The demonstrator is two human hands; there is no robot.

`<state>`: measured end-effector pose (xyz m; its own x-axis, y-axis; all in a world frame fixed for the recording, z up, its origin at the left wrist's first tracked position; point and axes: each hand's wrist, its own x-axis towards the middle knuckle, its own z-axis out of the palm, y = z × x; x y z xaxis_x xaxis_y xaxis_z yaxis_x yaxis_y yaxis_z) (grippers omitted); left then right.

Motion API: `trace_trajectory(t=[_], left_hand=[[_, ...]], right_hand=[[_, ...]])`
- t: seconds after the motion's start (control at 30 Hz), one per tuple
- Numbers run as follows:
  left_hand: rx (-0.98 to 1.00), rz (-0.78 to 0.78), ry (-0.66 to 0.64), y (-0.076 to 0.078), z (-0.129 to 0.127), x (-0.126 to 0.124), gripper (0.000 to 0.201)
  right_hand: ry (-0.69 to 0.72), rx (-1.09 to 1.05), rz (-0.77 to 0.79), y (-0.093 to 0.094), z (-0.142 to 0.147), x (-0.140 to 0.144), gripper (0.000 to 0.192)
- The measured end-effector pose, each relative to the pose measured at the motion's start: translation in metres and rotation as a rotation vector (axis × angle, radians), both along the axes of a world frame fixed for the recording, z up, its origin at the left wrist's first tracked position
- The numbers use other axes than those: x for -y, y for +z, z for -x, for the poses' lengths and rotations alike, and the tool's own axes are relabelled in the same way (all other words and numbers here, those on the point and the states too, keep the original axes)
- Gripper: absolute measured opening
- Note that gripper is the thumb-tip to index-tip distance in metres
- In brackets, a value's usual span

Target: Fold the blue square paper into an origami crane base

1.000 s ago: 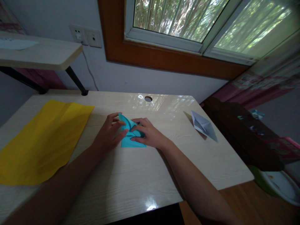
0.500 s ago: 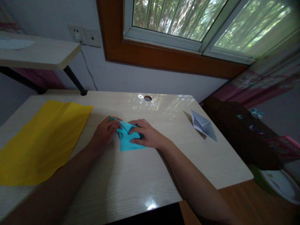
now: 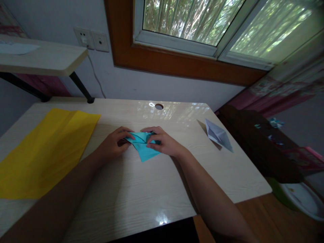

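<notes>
A folded piece of turquoise paper (image 3: pixel 144 153) lies on the pale wooden table (image 3: pixel 146 195) between my hands, one corner pointing toward me. My left hand (image 3: pixel 116 142) pinches its left edge between thumb and fingers. On the other side my right hand (image 3: pixel 162 141) grips the right part, its fingers over the upper flap and its thumb lower down. Creases and a folded band run across the top of the paper. The parts under my fingers are hidden.
A large yellow paper sheet (image 3: pixel 48 155) lies to the left. At the right stands a folded whitish paper boat (image 3: pixel 218 135). A raised shelf (image 3: pixel 45 60) on black legs is at the back left, and a round cable hole (image 3: pixel 159 106) is near the back edge.
The turquoise paper has turned, so its lower corner now points toward me instead of a straight edge. My left fingers have shifted on its left side, and my right hand has moved slightly right.
</notes>
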<state>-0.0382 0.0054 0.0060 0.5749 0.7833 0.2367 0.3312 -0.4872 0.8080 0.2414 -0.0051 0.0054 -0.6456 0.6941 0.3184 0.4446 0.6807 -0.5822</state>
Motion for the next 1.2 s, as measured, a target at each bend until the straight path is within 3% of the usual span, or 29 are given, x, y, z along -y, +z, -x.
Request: trace_trajectory(t=[0.17, 0.4, 0.57, 0.83, 1.2], left_hand=[[-0.056, -0.118, -0.022, -0.004, 0.001, -0.003, 0.011], [-0.015, -0.108, -0.138, -0.016, 0.003, -0.006, 0.014], [-0.009, -0.069, -0.087, -0.014, 0.004, -0.008, 0.018], [0.028, -0.081, 0.100, -0.010, 0.005, -0.009, 0.024], [0.132, -0.016, 0.227, -0.013, 0.004, -0.008, 0.029]], right_hand=[[-0.024, -0.016, 0.023, 0.004, -0.009, -0.001, 0.007], [-0.037, -0.044, 0.021, 0.001, -0.015, -0.006, 0.012], [-0.043, -0.054, 0.048, 0.000, -0.017, -0.008, 0.012], [-0.073, -0.053, 0.067, 0.000, -0.021, -0.009, 0.014], [-0.091, -0.049, 0.038, 0.006, -0.023, -0.009, 0.011]])
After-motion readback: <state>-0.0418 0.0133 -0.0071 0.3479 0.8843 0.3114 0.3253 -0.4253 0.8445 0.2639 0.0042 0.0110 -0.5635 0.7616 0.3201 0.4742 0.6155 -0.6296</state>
